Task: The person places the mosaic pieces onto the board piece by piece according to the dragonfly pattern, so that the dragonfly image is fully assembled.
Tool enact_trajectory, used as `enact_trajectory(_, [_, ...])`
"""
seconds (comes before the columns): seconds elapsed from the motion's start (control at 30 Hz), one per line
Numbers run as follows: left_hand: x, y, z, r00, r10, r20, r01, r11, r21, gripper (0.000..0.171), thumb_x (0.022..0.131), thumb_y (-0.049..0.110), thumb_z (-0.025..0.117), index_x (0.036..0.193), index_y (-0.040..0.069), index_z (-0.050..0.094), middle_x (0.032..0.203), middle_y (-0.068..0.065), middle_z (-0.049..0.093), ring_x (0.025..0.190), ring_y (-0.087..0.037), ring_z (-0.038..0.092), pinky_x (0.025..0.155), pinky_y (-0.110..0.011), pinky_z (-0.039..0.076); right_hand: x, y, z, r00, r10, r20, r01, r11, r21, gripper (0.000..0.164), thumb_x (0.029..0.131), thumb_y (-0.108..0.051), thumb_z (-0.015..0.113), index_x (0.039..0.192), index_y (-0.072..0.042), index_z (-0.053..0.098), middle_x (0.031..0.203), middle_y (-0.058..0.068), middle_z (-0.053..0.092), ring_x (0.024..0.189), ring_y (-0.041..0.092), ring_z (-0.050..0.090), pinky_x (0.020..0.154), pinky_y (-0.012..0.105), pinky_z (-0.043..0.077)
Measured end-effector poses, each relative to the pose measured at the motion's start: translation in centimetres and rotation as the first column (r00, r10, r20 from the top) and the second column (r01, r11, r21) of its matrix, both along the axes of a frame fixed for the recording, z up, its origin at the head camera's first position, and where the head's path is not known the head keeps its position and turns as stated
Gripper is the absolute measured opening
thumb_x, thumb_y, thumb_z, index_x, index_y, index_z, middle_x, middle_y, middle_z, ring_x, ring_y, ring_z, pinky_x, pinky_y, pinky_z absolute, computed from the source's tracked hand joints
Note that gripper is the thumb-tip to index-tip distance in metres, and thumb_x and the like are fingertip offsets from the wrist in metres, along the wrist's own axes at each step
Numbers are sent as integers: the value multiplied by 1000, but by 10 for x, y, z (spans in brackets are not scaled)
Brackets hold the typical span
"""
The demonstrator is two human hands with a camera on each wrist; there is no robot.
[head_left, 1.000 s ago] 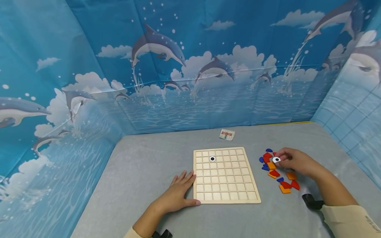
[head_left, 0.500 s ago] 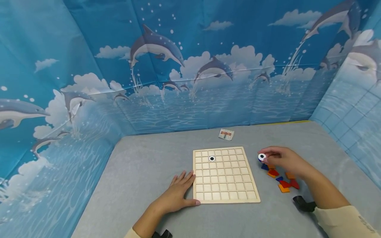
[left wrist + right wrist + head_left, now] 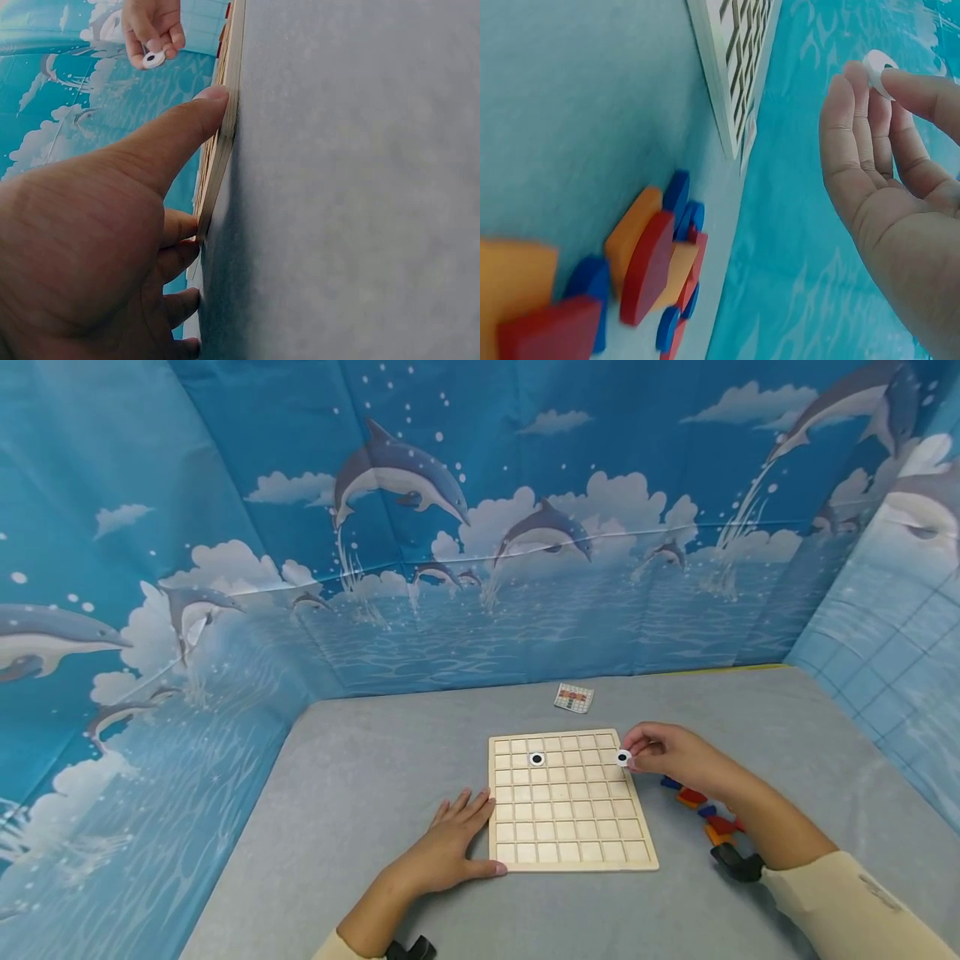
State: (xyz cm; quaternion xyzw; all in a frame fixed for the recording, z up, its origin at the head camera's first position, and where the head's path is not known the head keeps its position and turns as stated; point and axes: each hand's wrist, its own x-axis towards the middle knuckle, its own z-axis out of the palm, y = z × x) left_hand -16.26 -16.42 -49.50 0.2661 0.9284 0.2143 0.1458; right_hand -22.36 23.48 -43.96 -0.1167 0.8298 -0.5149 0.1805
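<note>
While the left hand (image 3: 442,856), fingers extended, touches the grid board (image 3: 558,793) bearing one eye disc (image 3: 537,759), the right hand (image 3: 678,760) pinches a second disc (image 3: 623,757), with coloured pieces (image 3: 646,268) unplaced.

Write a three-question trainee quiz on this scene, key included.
1. Multiple choice: relative to the grid board, the patterned card lies (a) on top, (b) beyond its far edge, (c) underneath.
2. True or false: the left grip pinches the patterned card.
3. Fill in: the right grip pinches a white disc with a black ___.
Key: 1 b; 2 false, it touches the grid board; 3 dot.
</note>
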Motion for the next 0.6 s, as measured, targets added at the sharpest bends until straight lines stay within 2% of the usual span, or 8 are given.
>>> enact_trajectory(0.13, [0, 1, 0, 1000, 0, 0, 0, 1000, -2, 98, 88, 63, 69, 162, 15, 25, 171, -1, 19, 159, -32, 10, 125, -61, 11, -5, -9, 1, 999, 40, 25, -40, 999, -23, 26, 100, -11, 60, 121, 3, 62, 108, 16, 63, 103, 31, 68, 92, 42, 59])
enact_trajectory(0.27, [0, 1, 0, 1000, 3, -2, -3, 1000, -5, 99, 87, 63, 69, 162, 15, 25, 171, -1, 19, 159, -31, 10, 125, -60, 11, -12, -20, 2, 997, 58, 48, -58, 998, -1, 26, 101, -11, 58, 124, 1, 64, 113, 16, 65, 106, 31, 69, 94, 46, 58])
enact_trajectory(0.43, [0, 0, -1, 1000, 6, 2, -6, 1000, -6, 99, 87, 63, 69, 162, 16, 25, 171, 0, 18, 159, -31, 10, 126, -60, 11, -20, -32, 4, 997, 74, 19, -75, 997, 32, 29, 101, -13, 58, 127, -2, 65, 116, 16, 67, 107, 31, 69, 94, 48, 56])
enact_trajectory(0.6, [0, 1, 0, 1000, 3, 3, -3, 1000, -7, 99, 87, 63, 69, 162, 16, 25, 171, 0, 19, 159, -31, 10, 125, -60, 11, -30, -43, 0, 996, 84, 3, -84, 996, -8, 30, 100, -7, 56, 129, 1, 63, 110, 17, 64, 105, 32, 68, 94, 47, 57])
